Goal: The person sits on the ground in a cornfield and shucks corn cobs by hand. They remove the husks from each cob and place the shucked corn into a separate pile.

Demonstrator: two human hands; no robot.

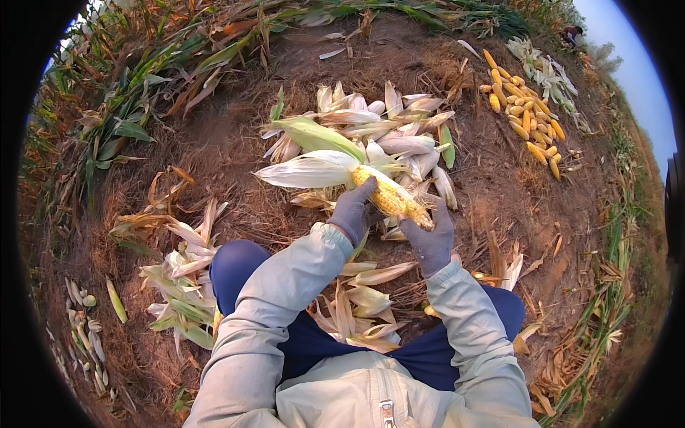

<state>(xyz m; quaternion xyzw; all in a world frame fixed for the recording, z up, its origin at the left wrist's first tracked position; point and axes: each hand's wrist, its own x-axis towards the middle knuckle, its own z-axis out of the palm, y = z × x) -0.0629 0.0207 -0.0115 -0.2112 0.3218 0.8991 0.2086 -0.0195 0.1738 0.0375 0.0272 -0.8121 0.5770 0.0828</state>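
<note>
Between my two gloved hands is a yellow corn cob (389, 193), its kernels bared along much of its length. Pale husk leaves (313, 169) are peeled back and stick out to the left, with a greener husk leaf (320, 138) behind them. My left hand (353, 211), in a grey glove, grips the cob near its husk end, thumb on the kernels. At the tip, where dry silk hangs, my right hand (431, 235) has its fingers around the cob. Just beyond lies a heap of unhusked corn ears (396, 125) on the soil.
Husked yellow cobs (527, 115) form a pile at the far right, beside pale husks (546, 75). Stripped husks lie between my knees (369, 310) and by my left knee (187, 289). Cut cornstalks (139, 101) border the left. A person (571, 35) is far off at upper right.
</note>
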